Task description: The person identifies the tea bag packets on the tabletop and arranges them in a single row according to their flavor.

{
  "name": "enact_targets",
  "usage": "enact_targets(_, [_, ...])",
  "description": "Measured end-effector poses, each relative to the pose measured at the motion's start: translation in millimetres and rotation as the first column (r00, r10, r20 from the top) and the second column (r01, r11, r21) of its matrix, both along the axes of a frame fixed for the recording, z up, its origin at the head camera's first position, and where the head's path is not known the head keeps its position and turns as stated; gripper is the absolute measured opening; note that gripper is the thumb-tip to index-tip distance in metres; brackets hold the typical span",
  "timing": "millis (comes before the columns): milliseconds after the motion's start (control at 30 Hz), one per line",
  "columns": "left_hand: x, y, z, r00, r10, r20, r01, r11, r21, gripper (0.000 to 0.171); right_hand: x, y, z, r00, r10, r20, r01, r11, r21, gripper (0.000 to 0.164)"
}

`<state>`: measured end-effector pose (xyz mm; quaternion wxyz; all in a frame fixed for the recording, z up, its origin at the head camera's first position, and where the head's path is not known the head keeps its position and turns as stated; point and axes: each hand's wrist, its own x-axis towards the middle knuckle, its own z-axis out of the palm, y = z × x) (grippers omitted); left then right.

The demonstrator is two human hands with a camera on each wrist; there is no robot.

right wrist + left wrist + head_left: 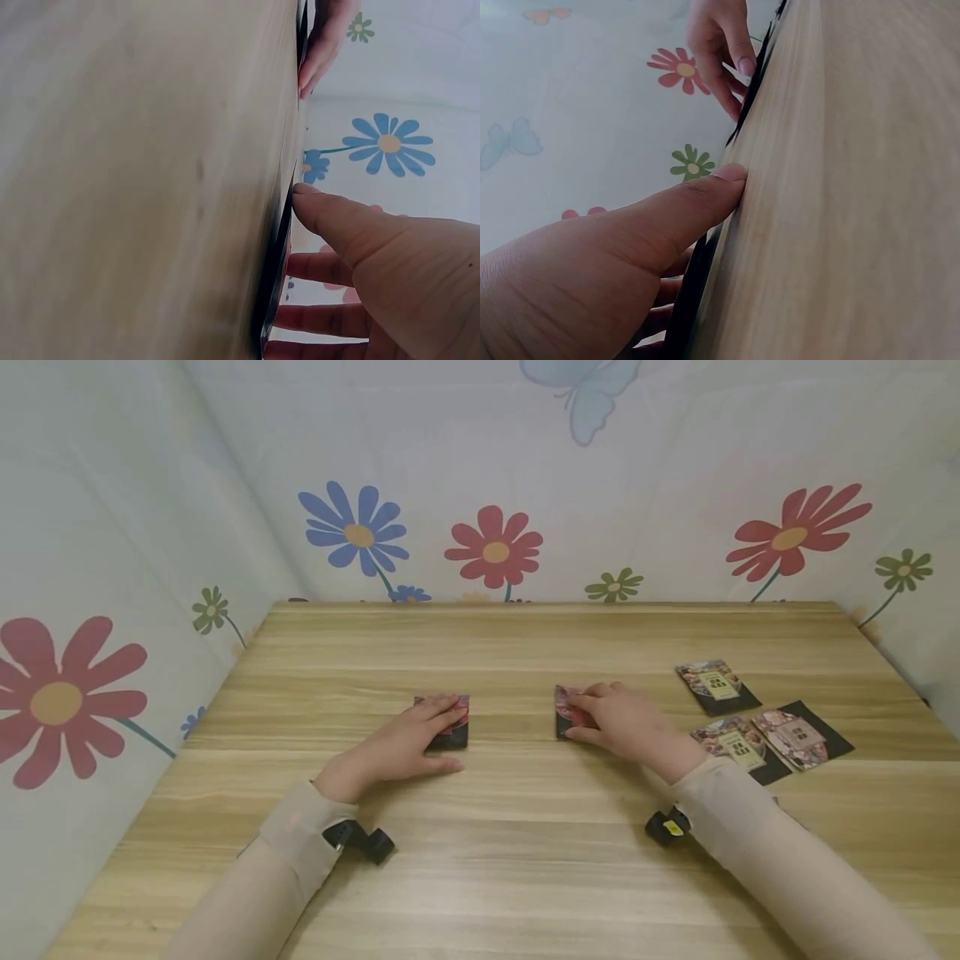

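My left hand (pixel 405 739) rests palm down on a small flat dark card (pixel 459 735) with a reddish print, its fingers stretched across it. The thumb of this left hand (pixel 622 255) touches the wooden surface beside the card. To the right, my right hand (pixel 630 718) touches a similar dark card (pixel 562 722) with fingers and thumb. In the right wrist view, the right hand (pixel 390 270) has straight, spread fingers on the card's face and its thumb at one edge. Both cards lie flat, partly covered by the hands.
Right of the right hand lie three printed cards with pale labels: one farther back (pixel 716 687), one partly behind the arm (pixel 742 752), and one overlapping it (pixel 802 735). The wooden table (pixel 510 843) meets flower-patterned curtains (pixel 660 485) at the back and sides.
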<state>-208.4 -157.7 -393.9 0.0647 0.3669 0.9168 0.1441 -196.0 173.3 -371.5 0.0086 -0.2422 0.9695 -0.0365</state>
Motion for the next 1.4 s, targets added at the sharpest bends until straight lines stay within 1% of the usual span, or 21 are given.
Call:
enact_targets(233, [0.4,0,-0.3,1.0,-0.003,-0.004,0.003,1.0,-0.001,0.082,1.0,-10,-1.2,1.0,0.014,-0.007,-0.014,1.0,0.014,0.062])
enact_targets(500, [1.6,0,0.7,1.0,-0.008,-0.007,0.008,1.0,0.011,0.081,1.7,-21,-1.1,1.0,0.027,-0.013,-0.027,1.0,0.004,0.062])
enact_targets(667, [0.5,-1,-0.8,1.0,-0.003,-0.007,0.003,1.0,0.012,0.082,1.7,-29,-1.8,0.999,0.03,-0.011,-0.03,1.0,-0.006,0.064])
enact_targets(833, [-0.8,-1,-2.1,1.0,-0.005,-0.011,0.005,1.0,0.007,0.082,1.5,-36,-2.8,0.999,0.035,0.006,-0.035,0.999,-0.015,0.066])
enact_targets(1133, [-0.7,-1,-1.4,1.0,-0.003,-0.008,0.003,1.0,0.007,0.082,1.2,-51,-2.6,0.998,0.049,0.027,-0.05,0.998,0.024,0.067])
enact_targets(1400, [0.0,0,-0.1,1.0,-0.001,0.003,0.001,1.0,0.001,0.081,0.1,-65,-3.0,0.997,0.077,0.018,-0.077,0.997,0.008,0.066])
